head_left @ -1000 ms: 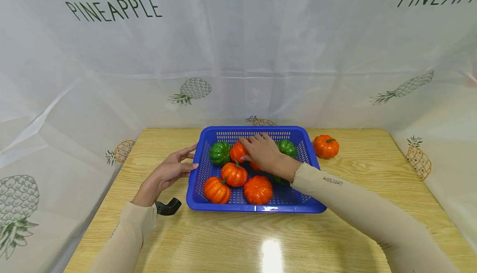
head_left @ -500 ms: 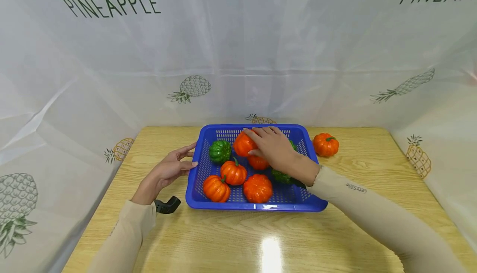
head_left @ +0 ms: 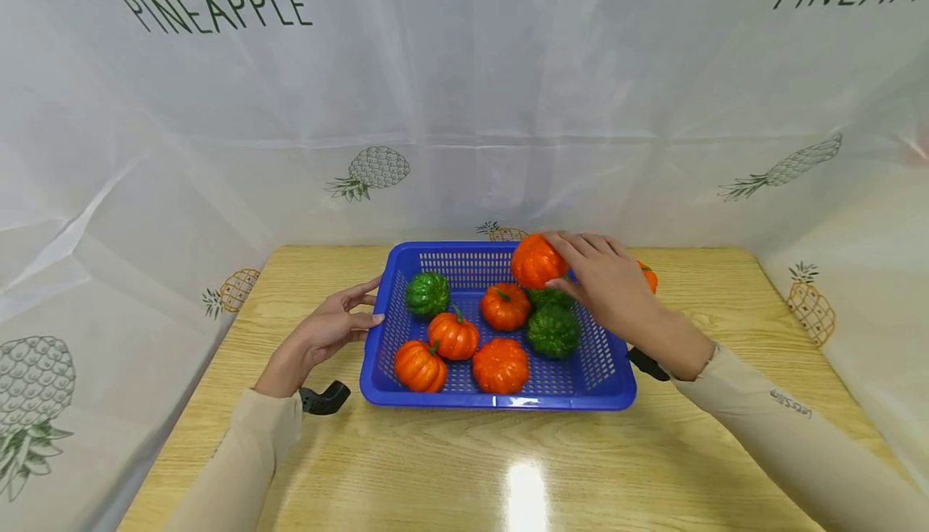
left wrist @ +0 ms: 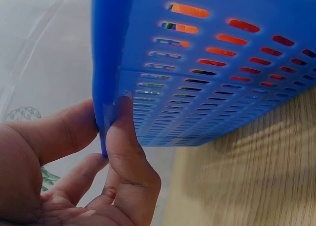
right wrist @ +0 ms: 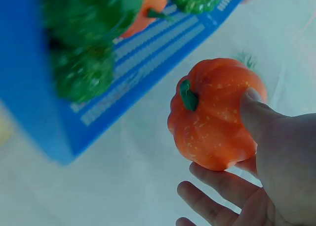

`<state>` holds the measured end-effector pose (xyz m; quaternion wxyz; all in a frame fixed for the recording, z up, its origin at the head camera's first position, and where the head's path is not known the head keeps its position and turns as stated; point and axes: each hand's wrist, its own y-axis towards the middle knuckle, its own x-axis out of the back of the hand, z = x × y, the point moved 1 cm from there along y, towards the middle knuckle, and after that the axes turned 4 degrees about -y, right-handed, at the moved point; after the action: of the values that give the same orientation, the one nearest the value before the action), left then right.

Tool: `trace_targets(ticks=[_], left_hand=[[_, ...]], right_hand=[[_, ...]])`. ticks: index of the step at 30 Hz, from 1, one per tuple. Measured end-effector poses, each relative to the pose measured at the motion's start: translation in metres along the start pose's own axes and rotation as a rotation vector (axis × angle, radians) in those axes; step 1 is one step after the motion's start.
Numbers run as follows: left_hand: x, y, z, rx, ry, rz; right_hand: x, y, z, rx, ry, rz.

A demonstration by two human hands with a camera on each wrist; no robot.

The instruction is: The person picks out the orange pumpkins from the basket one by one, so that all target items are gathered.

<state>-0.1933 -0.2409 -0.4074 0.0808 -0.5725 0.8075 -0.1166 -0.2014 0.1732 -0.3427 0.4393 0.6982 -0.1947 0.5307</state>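
A blue rectangular plastic basket (head_left: 450, 401) lies on the light wooden bench (head_left: 406, 467), a white pineapple-printed cloth (head_left: 464, 97) behind it. Inside the basket, a round green ribbed pumpkin (head_left: 427, 295) sits back left, two bumpy green pumpkins (head_left: 553, 330) right, and four round orange pumpkins (head_left: 501, 366) from front left to middle. The left grip (head_left: 330, 329) is on the basket's left rim; the right grip (head_left: 615, 284) holds a ribbed orange pumpkin (head_left: 535, 261) near the basket's back rim. Another orange pumpkin (head_left: 650, 276) is right of the basket.

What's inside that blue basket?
Four orange pumpkins and three green ones. In the head view, the pumpkin in the right hand partly covers one green one; what lies beneath them is hidden.
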Motion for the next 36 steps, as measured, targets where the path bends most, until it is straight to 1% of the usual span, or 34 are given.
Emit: trace_targets(ticks=[7, 11, 17, 24, 30, 36], left_hand=[[0.002, 0.000, 0.000, 0.012, 0.004, -0.008], [0.003, 0.002, 0.002, 0.018, 0.008, -0.014], [0.004, 0.003, 0.003, 0.014, 0.006, -0.001], [0.004, 0.003, 0.002, 0.013, 0.000, 0.000], [0.003, 0.002, 0.000, 0.003, -0.001, 0.009], [0.002, 0.002, 0.000, 0.001, 0.000, 0.017]], right_hand=[[0.012, -0.027, -0.025, -0.081, 0.018, -0.014], [0.015, -0.042, -0.040, -0.132, 0.025, -0.016], [0.016, -0.063, -0.065, -0.232, 0.035, -0.006], [0.012, -0.083, -0.093, -0.318, 0.035, 0.003], [0.006, -0.099, -0.112, -0.358, 0.031, 0.000], [-0.003, -0.114, -0.130, -0.412, 0.025, 0.031]])
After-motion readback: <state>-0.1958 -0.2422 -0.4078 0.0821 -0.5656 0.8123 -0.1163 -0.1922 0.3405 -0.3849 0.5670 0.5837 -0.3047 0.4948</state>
